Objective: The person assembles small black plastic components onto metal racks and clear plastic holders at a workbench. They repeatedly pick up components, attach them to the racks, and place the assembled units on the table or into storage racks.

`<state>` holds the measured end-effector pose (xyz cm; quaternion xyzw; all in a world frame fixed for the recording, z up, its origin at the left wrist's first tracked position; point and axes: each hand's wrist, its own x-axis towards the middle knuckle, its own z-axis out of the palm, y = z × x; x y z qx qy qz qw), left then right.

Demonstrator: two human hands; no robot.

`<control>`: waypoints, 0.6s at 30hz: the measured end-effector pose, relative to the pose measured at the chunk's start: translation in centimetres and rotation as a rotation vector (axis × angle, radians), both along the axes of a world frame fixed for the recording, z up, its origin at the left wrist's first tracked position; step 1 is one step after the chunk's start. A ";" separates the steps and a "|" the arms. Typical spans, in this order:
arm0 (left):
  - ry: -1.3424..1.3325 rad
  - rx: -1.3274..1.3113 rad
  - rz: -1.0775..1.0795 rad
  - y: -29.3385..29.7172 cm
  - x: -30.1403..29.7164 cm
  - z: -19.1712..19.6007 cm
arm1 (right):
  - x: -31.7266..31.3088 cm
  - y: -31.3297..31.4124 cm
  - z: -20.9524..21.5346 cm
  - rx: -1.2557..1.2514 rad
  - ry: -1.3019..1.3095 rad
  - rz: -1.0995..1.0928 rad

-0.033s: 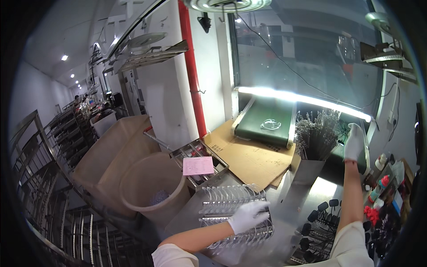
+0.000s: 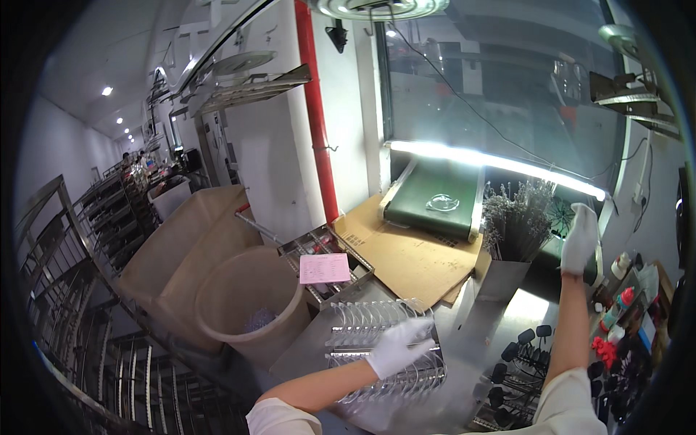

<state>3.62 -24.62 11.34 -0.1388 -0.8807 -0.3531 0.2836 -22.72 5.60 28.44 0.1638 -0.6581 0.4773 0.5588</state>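
My left hand (image 2: 400,349), in a white glove, is over a metal rack (image 2: 348,354) filled with rows of clear, curved plastic pieces (image 2: 362,319). Its thumb and fingers are apart and reach toward the rack's right end; no piece shows between them. My right hand (image 2: 580,239), also gloved in white, is stretched far forward at the right, beside a second dark belt (image 2: 549,270). A dark, spiky round thing (image 2: 560,216) is just left of its fingertips. Those fingers are too small and turned away to read, and anything in them is hidden.
A green conveyor belt (image 2: 435,190) carries a clear round piece (image 2: 442,203). Thin dark sticks (image 2: 516,217) stand in a metal box (image 2: 502,281). Flat cardboard (image 2: 406,254), a pink paper (image 2: 324,268), a large round bin (image 2: 250,290) and black-tipped clamps (image 2: 507,370) surround the workplace.
My left hand has shifted slightly up and left over the rack, its thumb and fingers spreading wider. My right hand stays by the dark belt, with only a slight shift.
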 end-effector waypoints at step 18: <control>0.098 1.205 0.817 -11.9 22.8 -7.0 | 25.3 -25.5 -15.0 1.053 -0.149 1.018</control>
